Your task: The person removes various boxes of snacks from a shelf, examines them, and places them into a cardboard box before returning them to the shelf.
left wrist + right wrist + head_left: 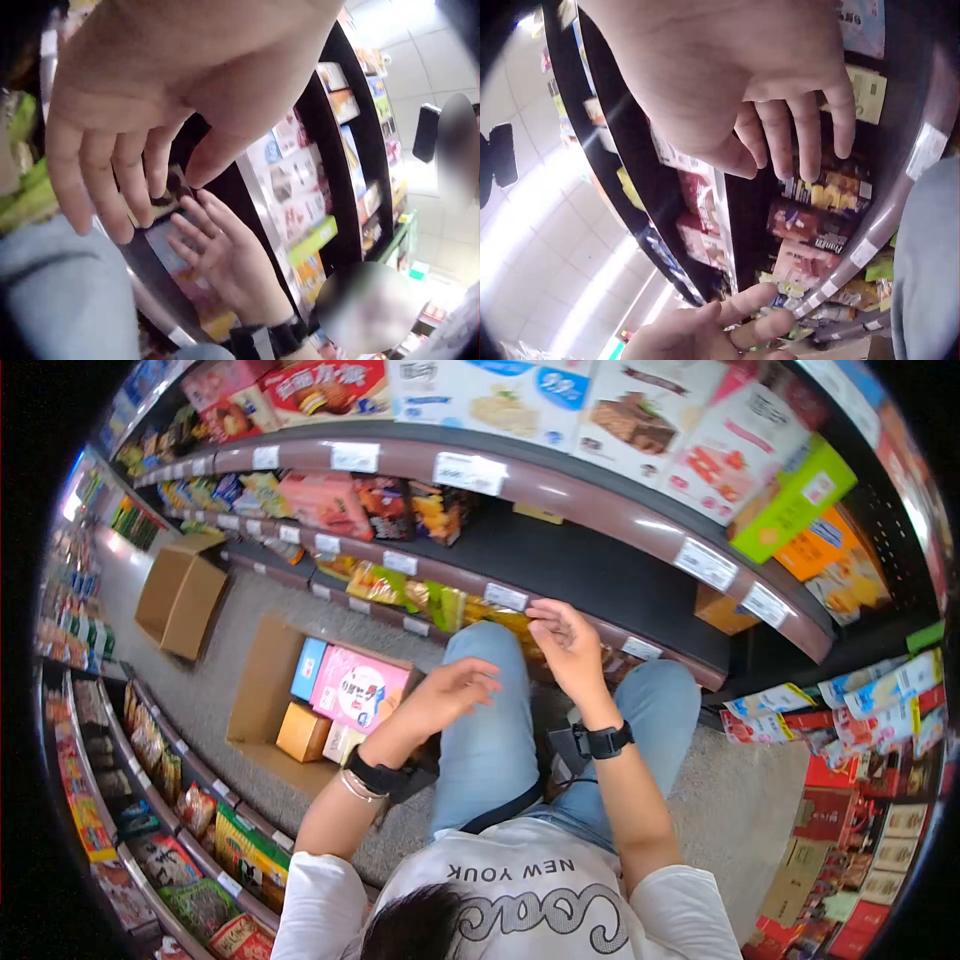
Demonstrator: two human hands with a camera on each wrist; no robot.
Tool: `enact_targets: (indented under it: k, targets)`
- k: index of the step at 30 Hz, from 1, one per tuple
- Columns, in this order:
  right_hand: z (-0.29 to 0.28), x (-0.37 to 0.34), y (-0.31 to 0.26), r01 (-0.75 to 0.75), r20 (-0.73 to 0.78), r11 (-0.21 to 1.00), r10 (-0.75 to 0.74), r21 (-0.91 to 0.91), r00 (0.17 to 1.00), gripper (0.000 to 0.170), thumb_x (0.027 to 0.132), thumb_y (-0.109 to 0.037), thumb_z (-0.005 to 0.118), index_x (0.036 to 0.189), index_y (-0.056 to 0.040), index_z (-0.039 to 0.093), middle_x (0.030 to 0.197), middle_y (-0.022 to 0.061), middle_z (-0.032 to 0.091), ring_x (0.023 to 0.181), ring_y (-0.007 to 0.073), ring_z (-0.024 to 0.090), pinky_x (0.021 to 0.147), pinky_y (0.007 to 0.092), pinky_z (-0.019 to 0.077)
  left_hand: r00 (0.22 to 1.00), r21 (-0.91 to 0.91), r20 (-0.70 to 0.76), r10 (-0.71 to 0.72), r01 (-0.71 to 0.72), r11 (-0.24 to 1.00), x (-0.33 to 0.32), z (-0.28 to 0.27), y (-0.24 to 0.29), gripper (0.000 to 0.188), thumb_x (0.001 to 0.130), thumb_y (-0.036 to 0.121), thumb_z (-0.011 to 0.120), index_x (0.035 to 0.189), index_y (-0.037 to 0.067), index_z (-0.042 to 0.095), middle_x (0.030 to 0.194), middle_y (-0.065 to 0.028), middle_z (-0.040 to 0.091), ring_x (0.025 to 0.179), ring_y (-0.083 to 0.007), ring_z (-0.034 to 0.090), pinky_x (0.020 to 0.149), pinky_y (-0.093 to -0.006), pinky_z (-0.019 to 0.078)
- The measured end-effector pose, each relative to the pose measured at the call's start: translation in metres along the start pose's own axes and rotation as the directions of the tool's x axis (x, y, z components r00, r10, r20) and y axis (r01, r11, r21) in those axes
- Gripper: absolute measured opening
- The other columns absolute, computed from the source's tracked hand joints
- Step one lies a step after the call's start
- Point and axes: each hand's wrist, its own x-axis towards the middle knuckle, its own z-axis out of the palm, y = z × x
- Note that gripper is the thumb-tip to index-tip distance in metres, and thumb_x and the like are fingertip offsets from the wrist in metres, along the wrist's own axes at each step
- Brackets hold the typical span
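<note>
My left hand (450,692) hangs above my left knee, holding nothing, its fingers loosely bent. Beside it, my right hand (568,645) is raised between the knees in front of the shelf edge, also empty with fingers relaxed. The hands are apart. Both wrist views show the large near hand, left (180,97) and right (742,82), with fingers spread and nothing in them. Before the hands runs a black shelf (600,565), with dark snack packs (383,505) at its left. A pale yellow box (867,95) lies on it in the right wrist view.
An open carton (255,705) on the floor at the left holds a pink box (352,688), a blue box (308,668) and an orange box (302,732). Another carton (180,598) stands farther back. Yellow-green packets (432,600) fill the low shelf; hanging packets (880,690) are at right.
</note>
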Motion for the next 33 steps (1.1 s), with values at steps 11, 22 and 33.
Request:
enact_targets:
  k: [11,22,33]
  targets:
    - [-0.225,-0.02,0.03,-0.134,-0.59,0.974,-0.001,-0.185,0.807,0.051,0.087,-0.012,0.065,0.134,-0.0035,0.045,0.126,0.012,0.057,0.093,0.0135,0.061,0.074,0.0257,0.049,0.985,-0.119,0.161,0.058,-0.039,0.992,0.089,0.12,0.045,0.032,0.095,0.024,0.055,0.123,0.008,0.056,0.115,-0.006,0.063,0.099,-0.0157,0.062,0.085,-0.0309,0.0485]
    - [-0.375,0.027,0.029,-0.317,-0.417,0.289,-0.416,-0.903,0.808,0.043,0.085,-0.031,0.062,0.12,-0.0066,0.06,0.124,0.0183,0.059,0.118,0.0397,0.051,0.103,0.0459,0.0369,0.99,-0.111,0.136,0.028,-0.013,0.994,0.147,0.19,0.05,0.028,0.092,0.023,0.058,0.116,0.009,0.059,0.105,-0.002,0.064,0.089,-0.012,0.061,0.075,-0.0279,0.0474]
    - [-0.414,0.031,0.065,-0.237,-0.316,0.223,-0.451,-0.946,0.835,0.042,0.09,-0.035,0.055,0.122,-0.0082,0.06,0.13,0.0184,0.055,0.123,0.0394,0.046,0.106,0.0507,0.032,0.985,0.019,0.173,-0.016,0.013,1.0,0.19,0.209,0.051,0.033,0.094,0.021,0.054,0.124,0.009,0.055,0.119,-0.0051,0.06,0.1,-0.0161,0.06,0.084,-0.0318,0.0486]
